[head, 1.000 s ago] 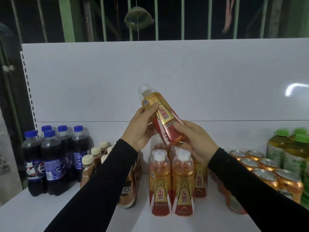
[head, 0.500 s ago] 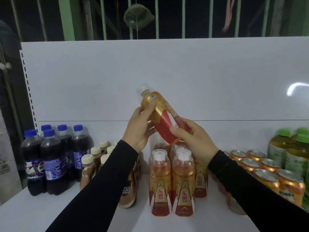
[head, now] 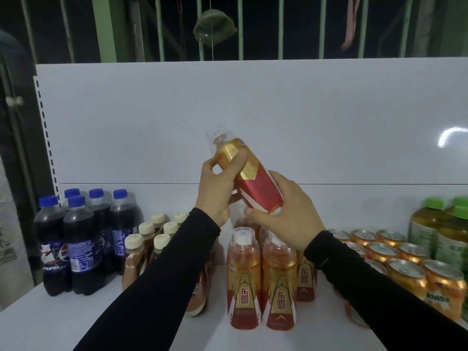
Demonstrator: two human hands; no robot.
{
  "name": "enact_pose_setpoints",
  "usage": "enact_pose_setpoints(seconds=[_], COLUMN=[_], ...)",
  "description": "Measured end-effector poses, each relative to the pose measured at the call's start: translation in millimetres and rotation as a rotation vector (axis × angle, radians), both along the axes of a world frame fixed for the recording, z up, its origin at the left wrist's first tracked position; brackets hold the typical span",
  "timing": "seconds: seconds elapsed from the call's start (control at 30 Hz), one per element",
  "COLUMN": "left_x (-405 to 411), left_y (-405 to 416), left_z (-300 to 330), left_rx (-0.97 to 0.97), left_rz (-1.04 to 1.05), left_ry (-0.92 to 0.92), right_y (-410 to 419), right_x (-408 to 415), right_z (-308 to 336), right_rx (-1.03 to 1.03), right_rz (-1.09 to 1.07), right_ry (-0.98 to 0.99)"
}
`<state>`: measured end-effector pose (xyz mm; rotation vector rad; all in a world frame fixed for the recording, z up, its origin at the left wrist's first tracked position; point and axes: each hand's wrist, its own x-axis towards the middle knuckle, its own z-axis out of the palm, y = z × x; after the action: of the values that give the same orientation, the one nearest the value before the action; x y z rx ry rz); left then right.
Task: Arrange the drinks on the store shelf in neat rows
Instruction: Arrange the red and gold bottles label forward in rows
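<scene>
A gold-and-red energy drink bottle [head: 249, 174] with a clear cap is held tilted in the air above the white shelf [head: 50, 323], cap up and to the left. My left hand [head: 217, 191] grips its upper body. Its base rests in my right hand [head: 283, 211]. Below stand more energy drink bottles [head: 260, 279] of the same kind in rows, partly hidden by my arms. Dark cola bottles [head: 81, 239] with blue caps stand at the far left, and brown coffee bottles [head: 149, 239] with cream caps sit beside them.
Orange soda cans [head: 405, 264] fill the right side of the shelf, with green-capped juice bottles [head: 443, 229] behind them at the far right. A white back panel [head: 253, 110] rises behind everything. Green bars show above it. Bare shelf surface lies at the front left.
The held bottle has been turned about its axis, so its printed front now faces away and the plain red and gold side shows. Both hands stay at about the same height.
</scene>
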<state>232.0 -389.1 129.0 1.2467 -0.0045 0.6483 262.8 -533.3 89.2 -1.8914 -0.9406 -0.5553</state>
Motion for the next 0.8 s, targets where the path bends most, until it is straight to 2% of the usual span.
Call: enact_pose_setpoints(seconds=[0.07,0.2,0.27,0.33,0.47,0.57,0.67,0.8], left_x=[-1,-2,-1,-1,0,2,0,-2], left_y=[2,7,7,6,3,-2,-3,1], left_z=[2,2,-1,-2,-2,-1,1,3], left_rx=[0.024,0.005,-0.025,-0.043,-0.050,-0.018,0.033,0.071], left_rz=[-0.013,-0.124,-0.154,-0.132,-0.047,0.002,0.019,0.010], left_ry=[-0.008,0.008,0.008,0.003,0.001,0.009,0.018,0.037], right_y=[-4,-6,-5,-5,-5,0,-4,-12], right_x=[-2,-1,0,-2,3,9,9,9], right_z=[2,5,4,5,5,-3,-4,1], right_rx=[0.072,0.261,0.317,0.292,-0.022,-0.111,-0.018,0.243], right_rz=[0.057,0.372,0.459,0.423,0.050,-0.054,0.000,0.292], right_ry=[0.070,0.472,0.628,0.585,0.168,0.018,0.060,0.370])
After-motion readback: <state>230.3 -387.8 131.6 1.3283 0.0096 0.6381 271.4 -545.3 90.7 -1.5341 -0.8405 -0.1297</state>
